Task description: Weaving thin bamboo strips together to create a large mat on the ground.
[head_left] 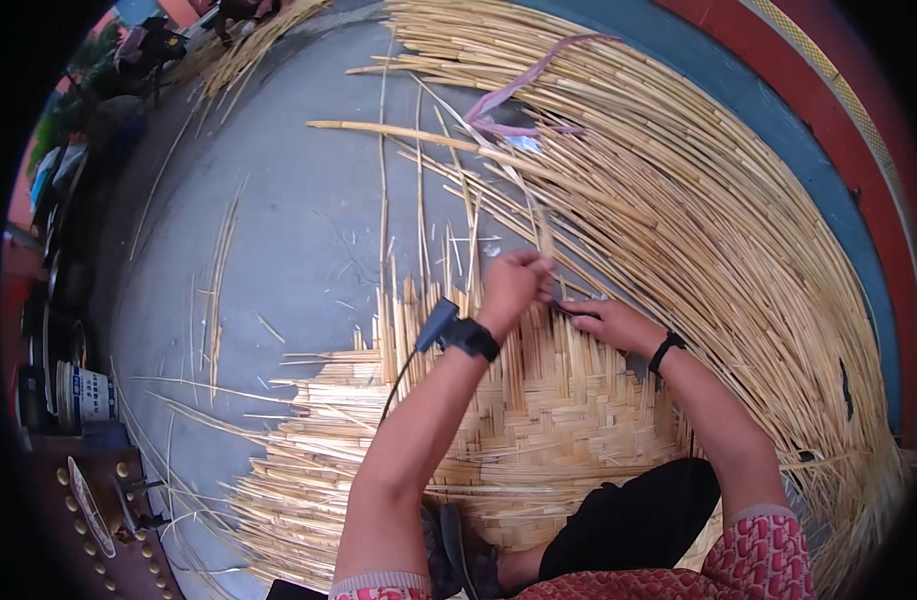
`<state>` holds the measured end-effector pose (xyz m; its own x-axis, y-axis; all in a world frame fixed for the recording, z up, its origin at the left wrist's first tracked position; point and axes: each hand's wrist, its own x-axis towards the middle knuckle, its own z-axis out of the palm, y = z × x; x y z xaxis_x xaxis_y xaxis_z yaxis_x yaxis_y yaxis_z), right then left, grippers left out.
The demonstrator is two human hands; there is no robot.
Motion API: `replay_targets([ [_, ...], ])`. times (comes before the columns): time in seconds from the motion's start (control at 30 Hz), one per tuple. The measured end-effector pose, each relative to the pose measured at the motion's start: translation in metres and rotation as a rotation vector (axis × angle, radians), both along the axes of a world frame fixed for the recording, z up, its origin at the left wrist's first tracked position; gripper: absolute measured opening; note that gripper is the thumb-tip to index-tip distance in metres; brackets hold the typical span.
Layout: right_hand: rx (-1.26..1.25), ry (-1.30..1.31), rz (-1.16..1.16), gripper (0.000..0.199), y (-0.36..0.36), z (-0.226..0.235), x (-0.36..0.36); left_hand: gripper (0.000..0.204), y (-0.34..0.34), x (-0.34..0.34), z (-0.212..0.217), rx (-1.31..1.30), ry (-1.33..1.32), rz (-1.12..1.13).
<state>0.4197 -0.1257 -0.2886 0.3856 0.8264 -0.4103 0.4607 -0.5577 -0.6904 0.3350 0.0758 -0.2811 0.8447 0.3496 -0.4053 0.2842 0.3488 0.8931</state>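
Left hand (519, 284) clamps a reed (547, 236), its length running away beyond the grip; right hand (621, 326), just beside, closes on a dark tool (579, 312), perhaps a blade; the mat (569, 425) lies bodyward of both.

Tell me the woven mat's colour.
The woven mat is straw-yellow, best seen in the head view.

A: Flat woven tan reed mat (554, 430), position?
B: Lower centre of frame, on the smooth grey floor (289, 230).
A: Pile of long, thin, straw-yellow reeds (739, 200)?
B: Upper centre down to lower right; right of mat. Long twisted pink cloth strip (527, 75) lies across it, upper centre.
A: Studded dark-brown flat panel (129, 567)?
B: Lower left, left of mat; slim pale oval object (91, 507) on it.
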Motion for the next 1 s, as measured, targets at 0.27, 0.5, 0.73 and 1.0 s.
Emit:
replay_targets([
  [0.27, -0.03, -0.43, 0.093, 0.043, -0.028, 0.08, -0.014, 0.018, 0.005, -0.276, 0.333, 0.447, -1.429, 0.584],
  [0.5, 0.033, -0.137, 0.26, 0.044, -0.091, 0.072, -0.164, 0.027, -0.045, -0.315, 0.231, -0.164, -0.832, 0.76],
  [0.73, -0.244, -0.355, 0.701, 0.057, -0.117, 0.086, -0.222, 0.023, -0.112, -0.321, 0.181, -0.393, -0.589, 0.697],
  [1.0, 0.626, 0.21, 0.1, 0.039, 0.02, 0.254, -0.347, 0.011, -0.133, -0.365, 0.156, 0.033, -0.667, 0.498],
])
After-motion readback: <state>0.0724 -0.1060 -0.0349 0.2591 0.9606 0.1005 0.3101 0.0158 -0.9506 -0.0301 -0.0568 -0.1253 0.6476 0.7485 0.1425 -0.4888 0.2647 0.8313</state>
